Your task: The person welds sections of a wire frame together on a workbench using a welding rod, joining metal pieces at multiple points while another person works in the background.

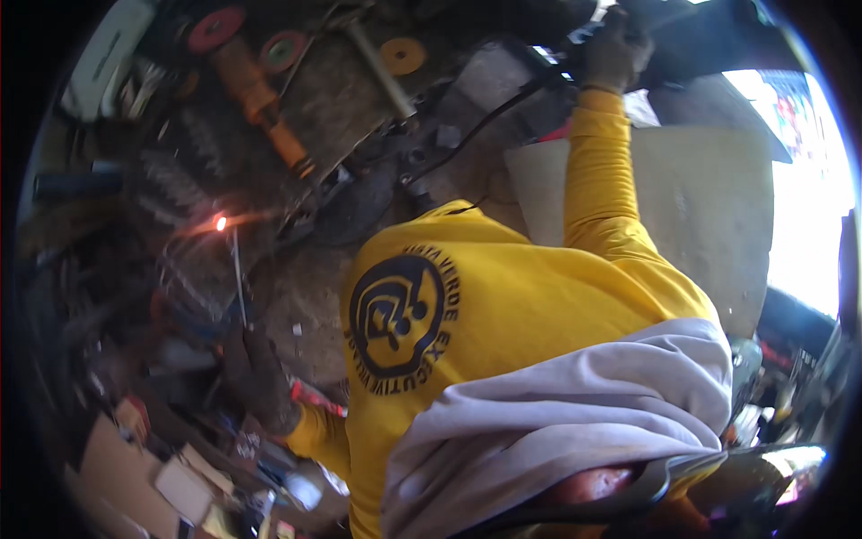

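Observation:
Low on the left, my left hand (254,373) is closed around the lower end of a thin pale rod (239,278), which looks like a welding rod. Its upper end points toward a small bright orange glow (221,224), where dark metal pieces lie in shadow. At the upper right, my right arm reaches out in a yellow sleeve. There my right hand (618,54) has its fingers curled at the edge of a large dark object (700,40); the shade hides what exactly it grips.
An orange angle grinder (256,94) lies at the upper left, near a green-and-red disc (283,51) and an orange disc (401,56). A black cable (494,115) crosses the upper middle. A pale board (700,198) stands right, and torn cardboard (126,476) lies lower left.

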### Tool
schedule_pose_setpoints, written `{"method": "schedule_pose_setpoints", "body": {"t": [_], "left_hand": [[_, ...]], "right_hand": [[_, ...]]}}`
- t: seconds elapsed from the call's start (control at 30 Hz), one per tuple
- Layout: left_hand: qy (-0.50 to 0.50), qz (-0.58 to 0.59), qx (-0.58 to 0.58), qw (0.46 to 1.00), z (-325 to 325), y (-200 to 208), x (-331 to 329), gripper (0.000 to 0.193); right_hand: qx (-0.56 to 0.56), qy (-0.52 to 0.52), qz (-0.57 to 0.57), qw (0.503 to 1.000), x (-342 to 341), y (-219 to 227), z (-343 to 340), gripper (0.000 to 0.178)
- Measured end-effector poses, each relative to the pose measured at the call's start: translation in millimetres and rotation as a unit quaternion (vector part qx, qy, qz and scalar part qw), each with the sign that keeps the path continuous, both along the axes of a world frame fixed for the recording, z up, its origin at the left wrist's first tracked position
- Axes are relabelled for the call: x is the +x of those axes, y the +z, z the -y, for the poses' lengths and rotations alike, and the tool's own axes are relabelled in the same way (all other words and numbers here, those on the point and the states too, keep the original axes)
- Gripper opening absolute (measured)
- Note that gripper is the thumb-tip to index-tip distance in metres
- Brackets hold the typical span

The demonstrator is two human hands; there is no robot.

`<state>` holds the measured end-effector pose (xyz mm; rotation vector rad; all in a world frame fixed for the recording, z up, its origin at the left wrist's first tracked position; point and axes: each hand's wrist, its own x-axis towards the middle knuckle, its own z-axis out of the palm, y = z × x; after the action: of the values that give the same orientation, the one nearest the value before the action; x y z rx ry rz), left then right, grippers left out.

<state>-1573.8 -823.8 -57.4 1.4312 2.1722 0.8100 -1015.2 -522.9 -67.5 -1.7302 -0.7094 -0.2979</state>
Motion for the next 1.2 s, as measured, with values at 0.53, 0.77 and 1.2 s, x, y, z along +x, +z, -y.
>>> {"method": "schedule_pose_setpoints", "body": {"t": [0.53, 0.77, 1.2], "left_hand": [[0.033, 0.084, -0.028, 0.995, 9, 3, 37, 0.028], [-0.064, 0.012, 0.000, 0.998, -7, -11, 40, 0.031], [-0.028, 0.242, 0.097, 0.965, -64, -23, 98, 0.026]], "right_hand": [[-0.095, 0.072, 0.047, 0.992, -1, -58, 30, 0.061], [-0.096, 0.094, 0.067, 0.989, -14, -53, 51, 0.056], [-0.314, 0.749, -0.236, 0.533, -314, -35, 160, 0.054]]}}
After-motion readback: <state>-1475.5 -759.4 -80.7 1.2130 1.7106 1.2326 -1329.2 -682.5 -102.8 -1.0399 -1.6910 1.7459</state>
